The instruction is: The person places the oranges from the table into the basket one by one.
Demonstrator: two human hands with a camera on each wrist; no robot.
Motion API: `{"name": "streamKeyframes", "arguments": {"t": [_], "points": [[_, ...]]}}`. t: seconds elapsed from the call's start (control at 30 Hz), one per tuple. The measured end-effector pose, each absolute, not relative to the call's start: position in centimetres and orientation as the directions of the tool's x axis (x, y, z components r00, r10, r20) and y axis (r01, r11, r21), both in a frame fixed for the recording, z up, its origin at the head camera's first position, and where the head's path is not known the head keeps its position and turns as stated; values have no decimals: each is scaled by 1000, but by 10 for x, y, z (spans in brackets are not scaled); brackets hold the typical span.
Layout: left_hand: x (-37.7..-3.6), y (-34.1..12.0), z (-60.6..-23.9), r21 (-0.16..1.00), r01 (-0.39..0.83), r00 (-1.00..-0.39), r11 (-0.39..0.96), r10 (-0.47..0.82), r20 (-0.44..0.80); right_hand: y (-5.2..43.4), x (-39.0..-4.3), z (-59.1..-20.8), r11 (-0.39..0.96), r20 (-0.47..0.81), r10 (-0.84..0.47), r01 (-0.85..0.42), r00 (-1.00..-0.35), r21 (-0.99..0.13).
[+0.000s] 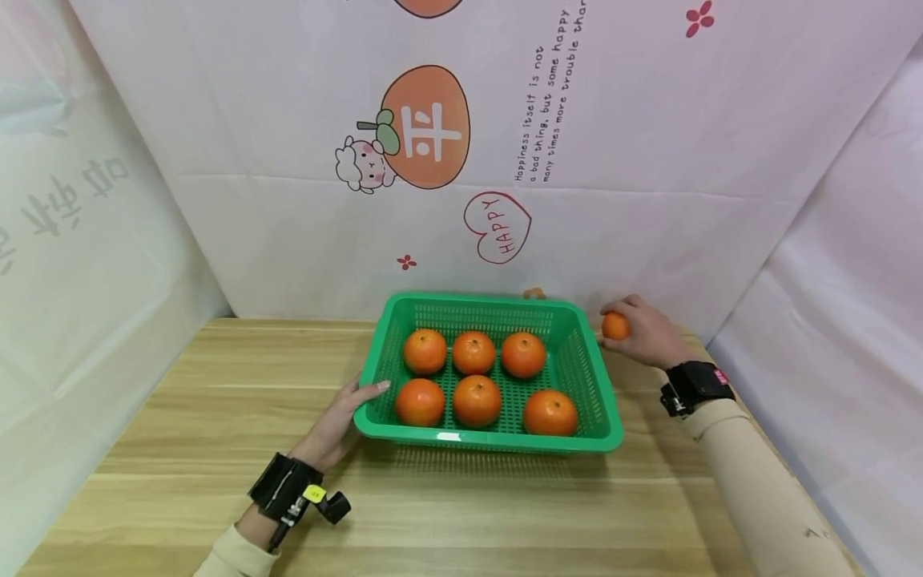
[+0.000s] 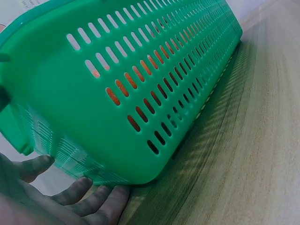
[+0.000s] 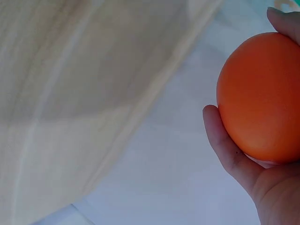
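Note:
A green plastic basket (image 1: 497, 443) stands on the wooden table with several oranges (image 1: 477, 401) inside, set in two rows. At its left end, my left hand (image 1: 337, 425) holds the basket, one digit over the rim. The left wrist view shows the other fingers (image 2: 75, 190) against the outside of the basket's end wall, low near the table. Beyond the basket's right end, my right hand (image 1: 649, 332) grips a single orange (image 1: 616, 326). Up close in the right wrist view, this orange (image 3: 262, 98) sits between thumb and fingers, its far side cut off by the frame.
A white printed cloth (image 1: 288, 240) rises right behind the basket and the table's back edge. More white cloth (image 1: 851, 304) hangs along both sides. Bare wooden table (image 1: 216, 417) extends left of the basket and in front of it.

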State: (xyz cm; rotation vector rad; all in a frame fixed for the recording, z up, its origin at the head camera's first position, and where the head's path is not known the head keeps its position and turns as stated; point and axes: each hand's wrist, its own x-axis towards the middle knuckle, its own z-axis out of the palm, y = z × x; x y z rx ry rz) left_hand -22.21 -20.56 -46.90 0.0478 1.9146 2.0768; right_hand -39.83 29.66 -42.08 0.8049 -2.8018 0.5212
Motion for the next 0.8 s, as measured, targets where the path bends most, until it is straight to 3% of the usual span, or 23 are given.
{"name": "streamKeyframes", "arguments": {"t": [0.27,0.8], "points": [[-222,-206,-469,975,-213,-951,-55,241,-194,293,-389,-395,770,374,-464,-574,-803,-278],[-224,-206,-470,976,-214,-950,-41,241,-199,247,-365,-351,661,518,-567,-729,-641,-178]]}}
